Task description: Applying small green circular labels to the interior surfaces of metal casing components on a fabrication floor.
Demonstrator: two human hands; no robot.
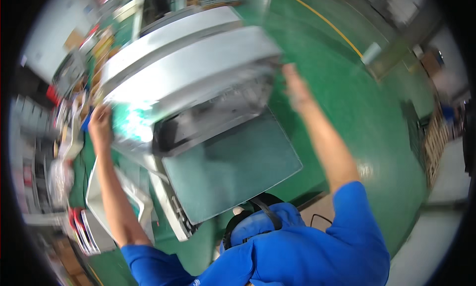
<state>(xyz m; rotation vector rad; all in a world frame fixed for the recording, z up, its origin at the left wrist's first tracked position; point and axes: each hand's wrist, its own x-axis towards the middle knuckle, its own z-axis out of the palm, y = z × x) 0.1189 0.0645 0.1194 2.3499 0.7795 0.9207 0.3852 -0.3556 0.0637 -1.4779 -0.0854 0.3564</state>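
A large light-grey plastic housing (198,67), with a dark recessed underside (208,125), is tilted above a work table with a green top (238,167). It looks like the casing of a bulky appliance, but blur hides its exact kind. My left hand (100,125) is closed round its left edge, beside a shiny clear or plastic-wrapped patch (134,122). At the housing's right end is my right hand (296,90), pressed to the side with the thumb side up. Motion smears its fingers, and some are hidden behind the edge.
Left of the table, a white frame-like plastic part (141,201) stands near red-and-white items (82,231). Cluttered parts and boxes (101,48) line the far left. A yellow line (322,18) crosses the green floor (377,117). A wooden pallet (435,142) lies at the right.
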